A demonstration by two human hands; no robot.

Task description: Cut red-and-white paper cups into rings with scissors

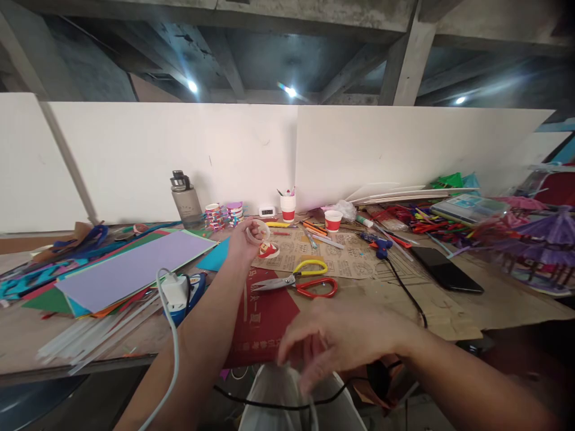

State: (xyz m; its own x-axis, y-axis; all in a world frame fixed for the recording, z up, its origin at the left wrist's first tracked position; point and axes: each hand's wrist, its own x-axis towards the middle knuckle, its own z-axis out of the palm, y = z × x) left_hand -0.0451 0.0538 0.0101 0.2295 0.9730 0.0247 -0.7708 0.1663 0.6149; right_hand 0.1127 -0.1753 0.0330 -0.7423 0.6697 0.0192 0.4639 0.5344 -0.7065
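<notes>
My left hand [247, 240] is reaching out over the table, its fingers closed on a pale, see-through ring [259, 231] that looks like a roll of clear tape. Just beyond the fingertips lies a small red, white and yellow figure cutout [269, 250]. Blurred by motion, my right hand [330, 335] hovers over the table's front edge above my lap, fingers loosely bent and apart, with nothing visible between them. Scissors with one yellow and one red handle [296, 279] lie with blades parted, partly on a red printed sheet [269, 317].
Coloured paper sheets [135, 269], clear sticks [99, 329] and a white plug [176, 290] with a cable lie left. A bottle [185, 197] and a paper cup [333, 221] stand behind. Rightward are a blue glue gun [380, 244], a phone [446, 269] and purple paper umbrellas [545, 239].
</notes>
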